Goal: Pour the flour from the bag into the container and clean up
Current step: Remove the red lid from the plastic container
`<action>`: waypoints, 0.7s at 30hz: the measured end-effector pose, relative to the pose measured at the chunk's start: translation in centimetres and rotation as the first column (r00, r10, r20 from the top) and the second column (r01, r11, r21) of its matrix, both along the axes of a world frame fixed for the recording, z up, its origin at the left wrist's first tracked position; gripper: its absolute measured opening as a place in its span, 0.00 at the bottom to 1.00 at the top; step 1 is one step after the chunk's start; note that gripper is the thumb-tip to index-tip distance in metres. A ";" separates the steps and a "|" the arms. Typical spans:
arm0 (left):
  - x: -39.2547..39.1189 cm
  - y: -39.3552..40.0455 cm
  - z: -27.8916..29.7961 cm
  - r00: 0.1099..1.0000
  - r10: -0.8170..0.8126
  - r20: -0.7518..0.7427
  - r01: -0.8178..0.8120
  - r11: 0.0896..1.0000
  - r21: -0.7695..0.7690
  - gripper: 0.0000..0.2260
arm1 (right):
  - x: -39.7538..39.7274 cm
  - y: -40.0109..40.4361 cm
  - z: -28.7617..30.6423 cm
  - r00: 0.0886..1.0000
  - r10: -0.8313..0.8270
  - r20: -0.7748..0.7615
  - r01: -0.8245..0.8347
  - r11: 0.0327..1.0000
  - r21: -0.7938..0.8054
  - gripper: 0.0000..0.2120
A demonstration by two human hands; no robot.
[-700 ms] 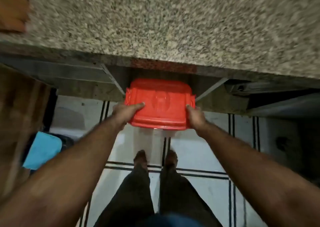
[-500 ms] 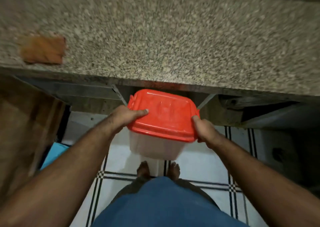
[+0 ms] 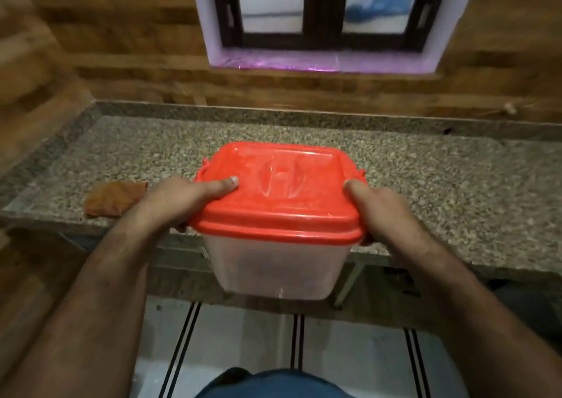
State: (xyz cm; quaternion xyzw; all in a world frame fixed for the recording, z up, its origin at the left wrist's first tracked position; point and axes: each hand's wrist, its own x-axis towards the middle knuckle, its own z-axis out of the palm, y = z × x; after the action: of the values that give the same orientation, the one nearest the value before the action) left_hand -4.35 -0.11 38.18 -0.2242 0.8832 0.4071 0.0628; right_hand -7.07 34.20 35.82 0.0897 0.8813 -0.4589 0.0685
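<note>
A clear plastic container (image 3: 273,266) with a red lid (image 3: 279,190) hangs in the air at the front edge of the granite counter (image 3: 425,178). My left hand (image 3: 185,200) grips its left side, thumb on the lid. My right hand (image 3: 380,209) grips the right side. The lid is closed. The container looks empty through its cloudy wall. No flour bag is in view.
A brown cloth (image 3: 114,198) lies on the counter near its front edge, left of my left hand. A window (image 3: 322,11) sits in the wooden wall behind the counter. Below the counter is white tiled floor (image 3: 243,343) with dark lines.
Both hands have raised the container from under the counter up to counter height. The view has tilted up from the floor to the counter and window.
</note>
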 end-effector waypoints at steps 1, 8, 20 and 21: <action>-0.8 0.1 0.5 0.999 0.014 -0.046 -0.013 1.000 0.011 0.48 | -1.2 -0.4 0.8 0.999 -0.025 -0.025 0.024 0.999 -0.037 0.34; -7.9 0.0 0.0 0.986 0.100 -0.137 -0.096 0.995 0.037 0.41 | -8.9 -3.0 2.4 0.988 -0.059 -0.145 0.073 0.993 0.094 0.25; -19.3 -4.5 -7.5 0.993 -0.007 -0.118 -0.002 0.997 -0.080 0.47 | -17.2 -8.2 -3.9 0.990 -0.101 -0.099 0.109 0.991 0.081 0.19; -19.7 -4.7 -7.8 0.994 -0.037 -0.104 0.026 0.995 -0.099 0.44 | -17.6 -8.3 -4.3 0.990 -0.104 -0.092 0.113 0.989 0.093 0.19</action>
State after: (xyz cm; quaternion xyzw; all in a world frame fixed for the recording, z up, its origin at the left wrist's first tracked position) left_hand -24.03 -4.85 30.39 -0.1912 0.9076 0.3737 0.0113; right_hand -24.65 25.92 31.50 0.1207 0.8988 -0.4215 0.0004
